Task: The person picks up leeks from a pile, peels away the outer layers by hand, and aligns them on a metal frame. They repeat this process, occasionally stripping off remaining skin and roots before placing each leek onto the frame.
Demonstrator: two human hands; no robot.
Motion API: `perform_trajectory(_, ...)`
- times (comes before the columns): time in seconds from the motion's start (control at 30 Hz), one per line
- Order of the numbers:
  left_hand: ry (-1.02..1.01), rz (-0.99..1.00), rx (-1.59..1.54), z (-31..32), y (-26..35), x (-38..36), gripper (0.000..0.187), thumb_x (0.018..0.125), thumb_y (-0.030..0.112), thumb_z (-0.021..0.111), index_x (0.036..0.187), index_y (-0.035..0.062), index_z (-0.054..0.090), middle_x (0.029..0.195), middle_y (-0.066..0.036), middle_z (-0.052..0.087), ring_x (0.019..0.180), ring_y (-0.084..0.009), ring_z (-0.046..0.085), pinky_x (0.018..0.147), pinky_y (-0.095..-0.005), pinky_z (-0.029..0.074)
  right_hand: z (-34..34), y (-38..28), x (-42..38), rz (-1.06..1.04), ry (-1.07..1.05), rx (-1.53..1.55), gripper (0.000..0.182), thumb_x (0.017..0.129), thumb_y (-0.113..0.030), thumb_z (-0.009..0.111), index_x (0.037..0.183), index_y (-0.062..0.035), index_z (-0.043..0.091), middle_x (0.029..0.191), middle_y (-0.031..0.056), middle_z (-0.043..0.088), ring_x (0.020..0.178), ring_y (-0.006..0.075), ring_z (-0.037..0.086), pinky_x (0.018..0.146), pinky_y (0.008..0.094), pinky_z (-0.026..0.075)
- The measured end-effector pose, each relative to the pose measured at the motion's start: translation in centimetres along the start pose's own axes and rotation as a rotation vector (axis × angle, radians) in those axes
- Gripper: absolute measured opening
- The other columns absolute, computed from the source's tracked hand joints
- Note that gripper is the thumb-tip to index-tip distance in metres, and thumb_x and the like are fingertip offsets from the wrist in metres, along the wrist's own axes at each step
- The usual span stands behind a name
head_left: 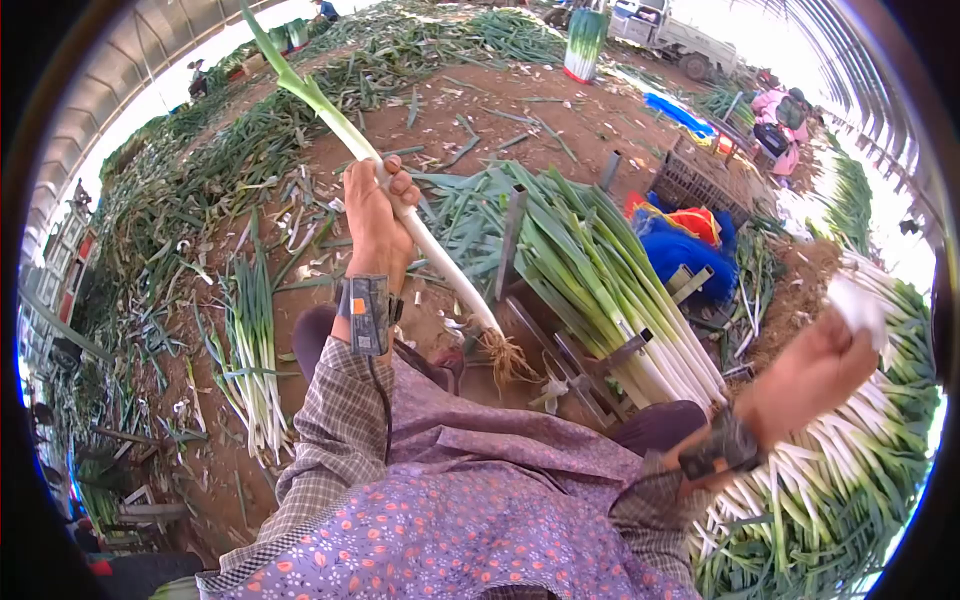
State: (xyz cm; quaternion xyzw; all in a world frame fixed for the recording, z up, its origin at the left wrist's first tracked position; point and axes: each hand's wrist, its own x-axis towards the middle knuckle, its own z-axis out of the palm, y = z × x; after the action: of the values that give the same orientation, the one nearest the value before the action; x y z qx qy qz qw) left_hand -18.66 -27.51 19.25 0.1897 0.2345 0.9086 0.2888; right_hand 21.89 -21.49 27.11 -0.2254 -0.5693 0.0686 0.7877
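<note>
My left hand (pixel 380 210) is closed round the pale shaft of a long leek (pixel 448 262), held slantwise before me. Its green top points to the upper left, and its brown roots (pixel 505 358) hang over my lap. Off to the right, my right hand (pixel 815 375) is blurred by motion, its fingers curled. A white scrap (pixel 858 308) shows at those fingers, too smeared to name. Between the hands lies a bundle of leeks (pixel 600 270) in a metal frame (pixel 512 240) with upright posts.
A large heap of leeks (pixel 840 460) spreads along the right. A smaller bunch (pixel 250 350) lies on the soil at left, near leaf litter (pixel 150 240). Beyond the frame are blue cloth (pixel 680 255) and a plastic crate (pixel 700 178). A person in pink (pixel 780 125) and a truck (pixel 690 40) are farther off.
</note>
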Motion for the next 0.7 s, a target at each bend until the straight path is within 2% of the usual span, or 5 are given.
perform_trajectory(0.1,0.086,0.036,0.058,2.3,-1.0,-1.3,0.011,0.095,0.013,0.045,0.101,0.0106,0.036,0.085,-0.006,0.050,0.065,-0.0128,0.046,0.052,-0.0269,0.041,5.7,-1.0,-0.9,-0.236,-0.670,-0.725,0.037,0.089,-0.018,0.058,0.121,-0.0018,0.053,0.111,0.0176,0.061,0.105,0.0286,0.059,0.089,0.0379,0.047)
perform_trajectory(0.17,0.086,0.063,0.068,2.7,-1.0,-0.9,0.015,0.096,0.013,0.048,0.103,0.0106,0.034,0.086,-0.007,0.049,0.066,-0.0137,0.047,0.054,-0.0286,0.042,12.3,-2.4,-4.7,0.326,-1.073,-0.070,0.065,0.076,-0.013,0.069,0.134,0.0030,0.043,0.123,0.0256,0.058,0.116,0.0339,0.057,0.098,0.0389,0.044)
perform_trajectory(0.23,0.102,0.117,0.069,1.8,-0.4,0.0,0.020,0.096,0.013,0.050,0.105,0.0117,0.032,0.086,-0.007,0.047,0.066,-0.0148,0.048,0.052,-0.0299,0.042,11.9,-2.1,-8.3,0.186,-1.342,-0.071,0.065,0.078,-0.026,0.074,0.132,0.0000,0.048,0.124,0.0230,0.056,0.117,0.0365,0.052,0.097,0.0416,0.042)
perform_trajectory(0.43,0.131,0.133,0.044,3.0,0.5,-1.2,0.016,0.097,0.012,0.050,0.101,0.0111,0.035,0.087,-0.006,0.046,0.070,-0.0147,0.049,0.056,-0.0290,0.044,11.0,-3.0,-16.6,0.457,-1.167,0.045,0.039,0.074,-0.011,0.076,0.109,-0.0050,0.061,0.089,0.0103,0.068,0.068,0.0184,0.058,0.068,0.0311,0.048)
perform_trajectory(0.7,0.090,0.130,0.001,3.1,1.0,-1.6,0.019,0.096,0.010,0.052,0.102,0.0126,0.034,0.085,-0.006,0.046,0.068,-0.0153,0.048,0.055,-0.0300,0.042,10.1,-2.8,-18.0,0.480,-1.000,0.087,0.018,0.074,-0.004,0.072,0.085,-0.0019,0.058,0.076,0.0089,0.060,0.067,0.0198,0.061,0.061,0.0311,0.047)
